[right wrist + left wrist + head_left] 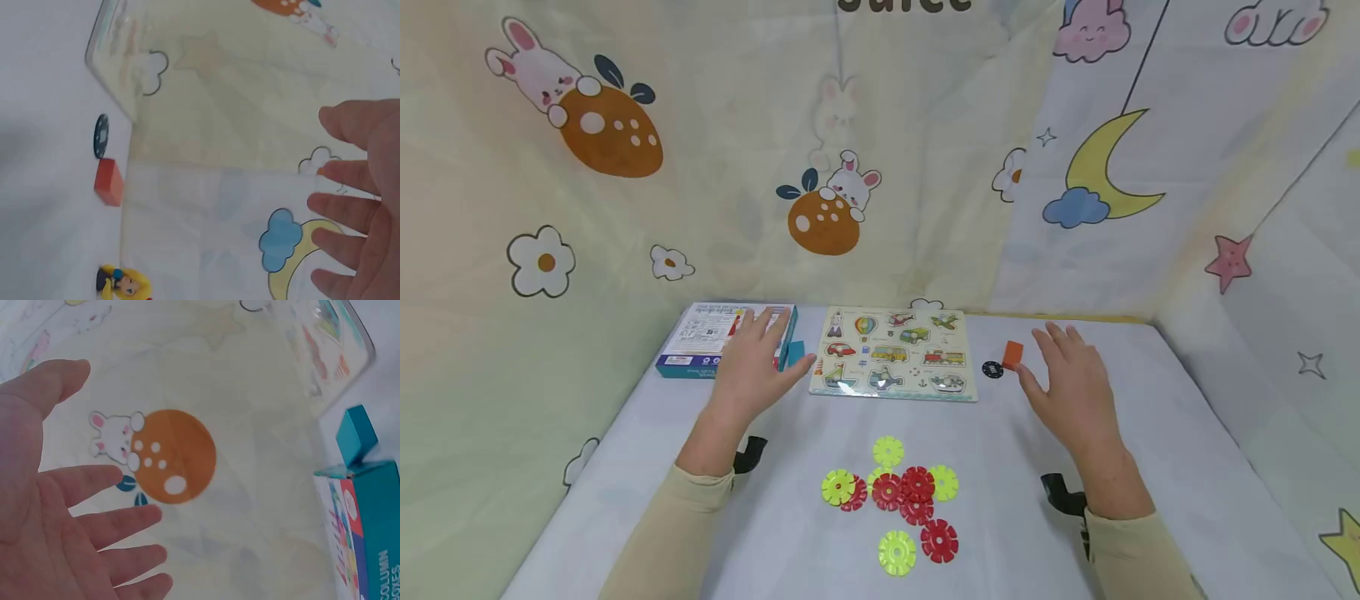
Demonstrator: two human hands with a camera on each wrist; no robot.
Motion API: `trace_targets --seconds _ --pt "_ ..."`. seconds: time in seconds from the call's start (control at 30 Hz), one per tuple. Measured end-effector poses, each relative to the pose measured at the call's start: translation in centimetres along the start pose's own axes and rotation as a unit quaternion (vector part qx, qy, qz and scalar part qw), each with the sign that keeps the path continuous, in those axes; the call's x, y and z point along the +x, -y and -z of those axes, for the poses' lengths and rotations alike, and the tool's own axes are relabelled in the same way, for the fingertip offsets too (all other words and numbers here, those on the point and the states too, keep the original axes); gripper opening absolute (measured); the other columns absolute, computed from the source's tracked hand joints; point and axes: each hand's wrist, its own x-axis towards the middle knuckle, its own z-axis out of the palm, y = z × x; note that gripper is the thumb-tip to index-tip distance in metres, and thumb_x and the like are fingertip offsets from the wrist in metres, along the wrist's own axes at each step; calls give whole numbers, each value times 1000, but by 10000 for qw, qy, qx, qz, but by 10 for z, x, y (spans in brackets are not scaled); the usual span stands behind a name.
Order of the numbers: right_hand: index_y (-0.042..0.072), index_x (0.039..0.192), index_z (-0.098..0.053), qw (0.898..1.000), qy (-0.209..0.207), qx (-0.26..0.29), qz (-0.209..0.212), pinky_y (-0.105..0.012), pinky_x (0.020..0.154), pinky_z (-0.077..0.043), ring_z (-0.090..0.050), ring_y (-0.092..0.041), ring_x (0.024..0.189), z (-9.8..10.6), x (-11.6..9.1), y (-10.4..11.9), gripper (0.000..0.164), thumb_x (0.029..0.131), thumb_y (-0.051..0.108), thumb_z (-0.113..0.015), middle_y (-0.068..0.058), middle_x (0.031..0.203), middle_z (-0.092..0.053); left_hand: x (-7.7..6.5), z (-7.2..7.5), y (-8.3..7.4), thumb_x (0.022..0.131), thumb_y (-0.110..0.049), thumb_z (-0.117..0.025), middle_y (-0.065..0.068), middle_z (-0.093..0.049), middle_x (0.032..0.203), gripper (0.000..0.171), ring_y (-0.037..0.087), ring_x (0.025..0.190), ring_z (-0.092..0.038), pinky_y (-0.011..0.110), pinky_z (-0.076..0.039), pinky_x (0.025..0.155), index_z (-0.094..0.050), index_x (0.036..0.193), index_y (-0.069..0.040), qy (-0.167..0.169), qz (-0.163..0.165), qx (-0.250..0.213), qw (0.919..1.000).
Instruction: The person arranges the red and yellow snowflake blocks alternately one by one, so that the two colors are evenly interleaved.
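My left hand (pixel 751 377) is held up with its fingers spread, in front of a teal-edged box (pixel 722 333) at the back left. A small teal block (pixel 795 353) stands beside that box. At the right, my right hand (pixel 1075 396) is also raised, fingers extended and holding nothing. Just left of it are an orange block (pixel 1012 355) and a black disc (pixel 992 369). Between the hands lies a picture puzzle board (pixel 891 354) with vehicles. Nearer the front, red notched discs (pixel 939 541) and yellow-green notched discs (pixel 897 552) lie in a loose group, several overlapping.
A small yellow-haired figurine (pixel 128 284) shows in the right wrist view and is hidden in the head view. The white tabletop (pixel 760 533) meets a printed cloth wall (pixel 737 217) at the back, with cloth at both sides.
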Motion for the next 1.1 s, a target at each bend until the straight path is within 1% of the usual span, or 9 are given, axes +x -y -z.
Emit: trace_targets --seconds 0.1,0.2,0.37,0.47,0.53,0.7,0.87,0.97,1.1 --pt "3 130 -52 9995 -125 129 276 -58 100 -30 -37 -39 128 6 -4 12 57 83 29 -69 -18 135 -48 -5 4 -12 79 -61 -62 13 -34 148 85 38 137 -23 64 -29 97 -35 147 -16 177 -126 -342 9992" --pt "7 129 -54 9982 -34 367 482 -54 95 -38 -43 -33 125 8 -8 24 56 82 31 -71 -12 132 -52 -11 0 -24 80 -61 -62 7 -39 145 80 32 134 -31 57 -36 96 -38 145 -21 606 -272 -1100 9917" --pt "14 131 -54 9928 264 957 677 -46 88 -46 -50 -22 119 6 -13 39 57 81 31 -73 -3 130 -55 -17 -17 -46 78 -56 -68 -5 -46 137 69 21 123 -43 47 -44 92 -46 139 -31 1618 -463 -2560 9519" --pt "17 131 -54 9866 459 1342 804 -43 86 -48 -52 -18 116 0 -15 46 57 80 30 -75 1 128 -56 -18 -29 -55 79 -47 -73 -3 -53 128 62 22 112 -50 43 -47 86 -52 134 -28 1988 -527 -3032 9305" --pt "21 131 -55 9805 645 1609 922 -41 87 -48 -51 -15 117 -6 -19 52 56 80 31 -75 5 128 -56 -19 -37 -59 79 -40 -74 0 -56 122 57 23 105 -53 40 -48 80 -56 131 -23 2166 -559 -3220 9199" --pt "30 126 -57 9584 1374 2196 1198 -34 86 -48 -52 -4 111 -22 -28 70 48 81 41 -72 17 120 -57 -23 -58 -63 80 -39 -74 4 -60 110 56 18 89 -56 32 -49 68 -58 129 -15 2745 -595 -3278 9020" --pt "30 121 -60 9218 2583 2615 1235 -27 69 -50 -56 -7 84 -38 -35 87 43 82 46 -70 17 99 -60 -26 -74 -67 78 -39 -76 1 -60 105 55 16 86 -57 31 -50 71 -60 125 -15 3399 -403 -3082 8876" --pt "24 118 -63 8995 3264 2689 1101 -24 60 -47 -54 -12 73 -47 -37 93 44 80 42 -73 10 90 -59 -30 -83 -71 78 -36 -76 -1 -58 102 52 16 88 -55 32 -48 72 -62 124 -17 3566 -295 -2931 8866" --pt "22 116 -65 8861 3745 2597 844 -24 60 -46 -54 -14 76 -61 -42 97 48 74 43 -78 8 86 -57 -35 -94 -77 77 -35 -77 -4 -55 96 51 15 87 -51 30 -46 71 -63 123 -20 3557 -428 -2580 8973"
